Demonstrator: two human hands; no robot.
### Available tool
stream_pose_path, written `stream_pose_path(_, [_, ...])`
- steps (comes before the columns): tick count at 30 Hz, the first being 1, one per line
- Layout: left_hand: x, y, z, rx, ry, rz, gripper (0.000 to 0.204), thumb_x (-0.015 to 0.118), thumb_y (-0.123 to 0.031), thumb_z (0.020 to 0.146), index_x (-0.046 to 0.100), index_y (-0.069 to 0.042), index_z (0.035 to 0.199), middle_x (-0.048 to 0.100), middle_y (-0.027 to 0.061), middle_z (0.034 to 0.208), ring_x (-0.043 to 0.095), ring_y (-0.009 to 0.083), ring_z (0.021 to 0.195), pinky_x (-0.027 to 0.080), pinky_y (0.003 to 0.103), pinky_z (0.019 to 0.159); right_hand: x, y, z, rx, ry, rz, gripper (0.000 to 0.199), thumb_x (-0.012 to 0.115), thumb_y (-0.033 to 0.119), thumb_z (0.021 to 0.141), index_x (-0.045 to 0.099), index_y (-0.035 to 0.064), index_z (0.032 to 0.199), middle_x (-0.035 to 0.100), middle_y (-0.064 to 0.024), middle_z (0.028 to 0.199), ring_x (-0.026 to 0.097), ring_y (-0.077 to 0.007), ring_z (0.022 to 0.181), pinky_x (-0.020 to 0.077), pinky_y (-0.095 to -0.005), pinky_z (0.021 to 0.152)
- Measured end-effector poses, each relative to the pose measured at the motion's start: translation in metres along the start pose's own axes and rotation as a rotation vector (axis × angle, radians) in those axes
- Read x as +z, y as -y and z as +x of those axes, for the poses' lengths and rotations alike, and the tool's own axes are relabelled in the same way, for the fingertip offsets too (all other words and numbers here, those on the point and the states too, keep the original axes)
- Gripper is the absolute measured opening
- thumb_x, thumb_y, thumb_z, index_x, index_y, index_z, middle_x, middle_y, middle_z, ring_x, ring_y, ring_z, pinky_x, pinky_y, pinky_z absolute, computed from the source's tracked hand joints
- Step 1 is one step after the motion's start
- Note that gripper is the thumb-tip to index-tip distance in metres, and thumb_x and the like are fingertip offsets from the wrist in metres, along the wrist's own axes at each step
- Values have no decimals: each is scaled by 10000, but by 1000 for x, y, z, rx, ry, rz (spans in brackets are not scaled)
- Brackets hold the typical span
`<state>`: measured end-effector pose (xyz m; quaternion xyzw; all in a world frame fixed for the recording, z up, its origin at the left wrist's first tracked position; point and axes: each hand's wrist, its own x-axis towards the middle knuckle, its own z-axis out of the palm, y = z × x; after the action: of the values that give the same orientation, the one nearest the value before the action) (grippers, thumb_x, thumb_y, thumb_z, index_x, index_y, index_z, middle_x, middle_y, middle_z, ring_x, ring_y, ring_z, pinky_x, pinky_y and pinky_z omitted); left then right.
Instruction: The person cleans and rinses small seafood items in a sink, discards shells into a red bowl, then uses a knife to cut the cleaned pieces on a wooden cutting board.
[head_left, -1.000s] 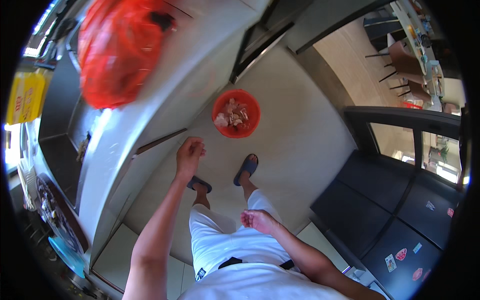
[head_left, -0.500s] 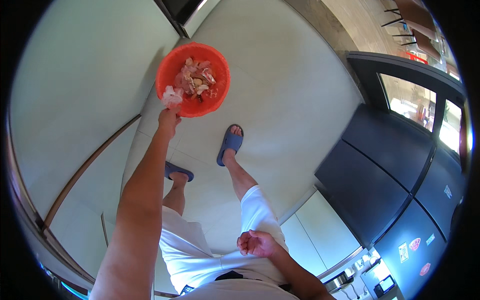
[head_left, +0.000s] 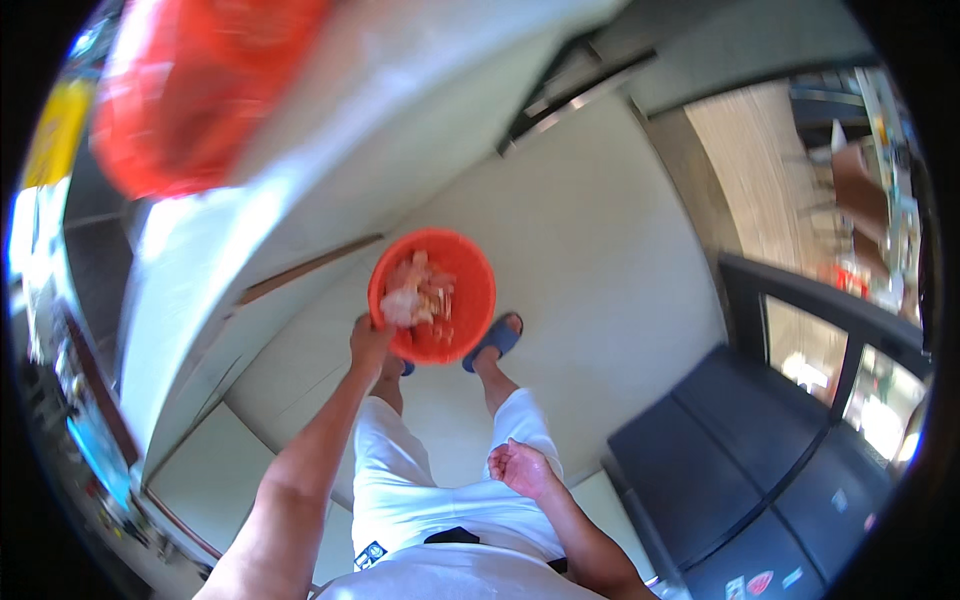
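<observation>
My left hand [head_left: 372,342] is closed on the near-left rim of a round red basin [head_left: 473,300], held up over the floor in front of my legs. Inside lie several pale and pinkish scraps [head_left: 428,290] and a clump of whitish, crumpled film [head_left: 402,308]. What exactly the scraps are cannot be made out. Close to my waist, my right hand [head_left: 522,468] hangs with its palm showing and fingers loosely curled, nothing in it.
At upper left, a large red thing [head_left: 210,90], smeared by motion, is near a pale counter. Light cabinet fronts [head_left: 215,470] line the left. Dark cabinet-like panels [head_left: 690,450] and a dark-framed glass door [head_left: 805,340] stand right. My feet wear blue slippers [head_left: 495,343].
The basin has come nearer my body, with my left hand on its rim. My view has shifted, bringing the counter and blurred red thing into sight. My right hand stays near my waist.
</observation>
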<state>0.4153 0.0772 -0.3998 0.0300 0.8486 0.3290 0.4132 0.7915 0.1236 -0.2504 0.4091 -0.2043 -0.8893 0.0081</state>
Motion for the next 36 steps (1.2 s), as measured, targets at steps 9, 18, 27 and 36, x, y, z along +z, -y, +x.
stream_pose_path(9, [-182, -22, -227, -68, -120, -302, 400, 825, -163, 806, 656, 12, 1124, 730, 107, 961, 700, 179, 837, 582, 321, 714, 200, 44, -13, 13, 48, -700, 346, 594, 333, 1006, 696, 3, 1029, 719, -127, 948, 684, -234, 878, 543, -357, 849])
stream_pose_path(18, [-253, 4, -294, -299, -315, -976, 314, 624, 19, 900, 551, 22, 1205, 669, 162, 1094, 719, 291, 916, 646, 425, 782, 437, -46, 23, -48, 382, -1039, 281, 555, 237, 1022, 670, -15, 1074, 711, -148, 993, 689, -224, 878, 564, -356, 827])
stream_pose_path(27, [-275, 14, -322, -299, -489, -1103, 314, 618, 35, 897, 538, 12, 1200, 650, 173, 1123, 717, 299, 936, 654, 420, 762, 599, -99, 109, -155, 522, -1277, 274, 533, 183, 1020, 645, -46, 1123, 710, -160, 1010, 703, -241, 921, 566, -370, 866])
stream_pose_path(36, [-247, 6, -339, -473, -864, -1419, 415, 650, 38, 858, 542, -17, 1255, 637, 151, 1145, 704, 282, 929, 650, 447, 704, 679, -39, 377, -450, 37, -1865, 327, 617, 141, 958, 641, -53, 1220, 705, -123, 996, 695, -188, 845, 580, -304, 730])
